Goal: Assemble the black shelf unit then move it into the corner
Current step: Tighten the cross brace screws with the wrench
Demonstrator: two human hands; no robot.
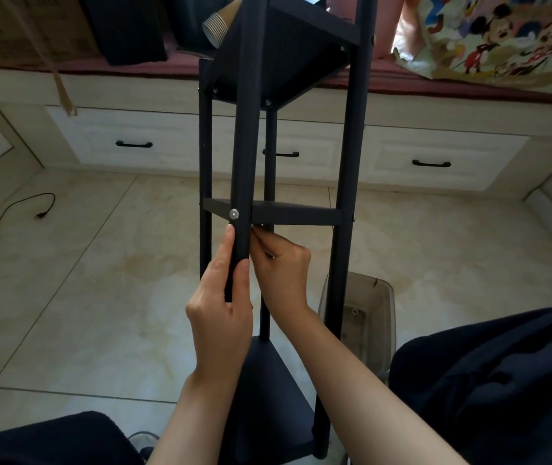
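We think the tall black shelf unit with thin round poles and flat boards (296,213) is stiff and hard, not very heavy, and a bit wobbly, so the poles are the best place to hold. It stands on the tiled floor (83,280) between our knees, near the white drawers (133,142). Our left hand (220,317) wraps around the front pole, first finger straight up along it. Our right hand (281,273) reaches behind that pole, fingers curled under the middle board near the silver screw (234,214), pinching something small we cannot make out.
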